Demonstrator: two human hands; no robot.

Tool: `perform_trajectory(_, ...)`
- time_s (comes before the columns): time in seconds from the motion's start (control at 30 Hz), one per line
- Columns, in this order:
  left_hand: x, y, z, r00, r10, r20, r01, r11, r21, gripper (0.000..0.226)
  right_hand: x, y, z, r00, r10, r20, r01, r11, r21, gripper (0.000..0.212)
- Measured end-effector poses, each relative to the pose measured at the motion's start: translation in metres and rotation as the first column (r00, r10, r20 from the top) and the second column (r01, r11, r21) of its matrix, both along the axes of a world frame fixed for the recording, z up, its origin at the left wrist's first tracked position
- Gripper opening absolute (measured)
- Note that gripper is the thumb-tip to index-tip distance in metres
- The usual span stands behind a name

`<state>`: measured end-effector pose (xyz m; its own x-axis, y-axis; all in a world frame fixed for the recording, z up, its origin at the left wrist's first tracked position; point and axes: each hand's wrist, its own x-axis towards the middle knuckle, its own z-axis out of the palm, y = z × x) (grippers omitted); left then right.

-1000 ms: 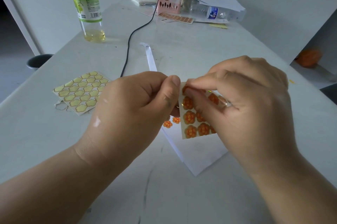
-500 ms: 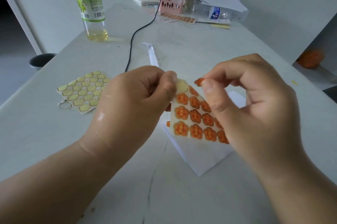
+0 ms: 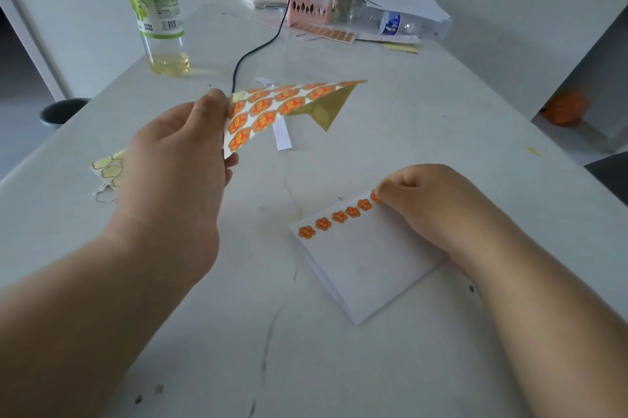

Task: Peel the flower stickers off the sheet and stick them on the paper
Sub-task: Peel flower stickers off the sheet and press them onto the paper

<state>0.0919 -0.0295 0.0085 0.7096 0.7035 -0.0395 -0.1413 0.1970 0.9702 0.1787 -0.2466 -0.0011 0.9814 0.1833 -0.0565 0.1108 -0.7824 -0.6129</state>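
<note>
Since half a second ago the right hand (image 3: pixel 431 210) is brought down from beside the sheet onto the white paper (image 3: pixel 370 268). An orange flower sticker (image 3: pixel 375 197) is pinched under its curled thumb and forefinger at the far end of a row of five stuck flowers (image 3: pixel 339 216) along the paper's top edge. The sticker sheet (image 3: pixel 282 101) is swung up and leftward, gripped at one corner by the left hand (image 3: pixel 176 159) and held clear of the table (image 3: pixel 407 132).

For a neat result the sticker is best lined up with the row, laid down from one edge and rubbed flat — no overlap with its neighbour. The sheet is best kept lifted so that nothing catches.

Little writing can be read. A green label and barcode are seen on the upright bottle (image 3: pixel 154 6) and a blue label on the lying bottle (image 3: pixel 390 23) — both illegible.
</note>
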Motion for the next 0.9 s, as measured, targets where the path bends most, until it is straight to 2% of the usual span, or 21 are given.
perform_trajectory(0.2,0.001,-0.001,-0.001,1.0,0.01,-0.009,-0.01,1.0,-0.007,0.04,0.003,-0.002,-0.002,0.999,0.028,0.018,-0.026,0.991,-0.131,0.03)
perform_trajectory(0.33,0.002,-0.001,-0.003,1.0,-0.004,-0.011,0.004,1.0,0.015,0.039,0.002,-0.002,-0.004,1.0,0.027,0.013,-0.025,0.992,-0.126,0.006)
perform_trajectory(0.4,0.001,-0.001,-0.006,0.999,-0.036,0.011,0.035,0.996,0.079,0.034,0.001,-0.005,-0.005,0.999,0.029,0.016,-0.027,0.993,-0.114,0.03)
perform_trajectory(0.47,0.0,-0.002,-0.009,0.997,-0.073,0.036,0.065,0.98,0.186,0.034,0.0,-0.009,-0.004,0.995,0.031,0.095,-0.018,0.991,-0.134,0.05)
perform_trajectory(0.5,0.0,-0.002,-0.01,0.995,-0.082,0.048,0.066,0.963,0.261,0.035,-0.001,-0.009,-0.001,0.985,0.017,0.174,0.0,0.995,-0.096,0.049)
perform_trajectory(0.53,0.0,-0.002,-0.011,0.996,-0.078,0.05,0.054,0.929,0.365,0.036,-0.002,-0.009,0.004,0.961,-0.021,0.275,0.019,1.0,0.011,0.043)
perform_trajectory(0.6,-0.002,-0.002,-0.013,0.999,-0.038,0.038,0.008,0.803,0.597,0.041,-0.011,-0.01,0.019,0.891,-0.096,0.444,-0.049,0.951,0.304,0.028)
perform_trajectory(0.67,-0.005,-0.003,-0.014,0.997,-0.028,0.074,-0.035,0.687,0.725,0.044,-0.028,-0.005,0.034,0.888,-0.035,0.458,-0.222,0.84,0.495,0.033)
perform_trajectory(0.7,-0.007,-0.005,-0.014,0.995,-0.035,0.096,-0.051,0.649,0.759,0.041,-0.037,-0.002,0.037,0.902,0.063,0.428,-0.299,0.806,0.511,0.041)
perform_trajectory(0.8,-0.013,-0.014,-0.01,0.992,-0.059,0.113,-0.056,0.597,0.8,0.032,-0.057,0.012,0.033,0.87,0.28,0.406,-0.431,0.832,0.348,0.046)
perform_trajectory(0.9,-0.015,-0.018,-0.009,0.988,-0.105,0.117,-0.031,0.601,0.799,0.031,-0.057,0.015,0.023,0.822,0.297,0.486,-0.426,0.886,0.18,0.04)
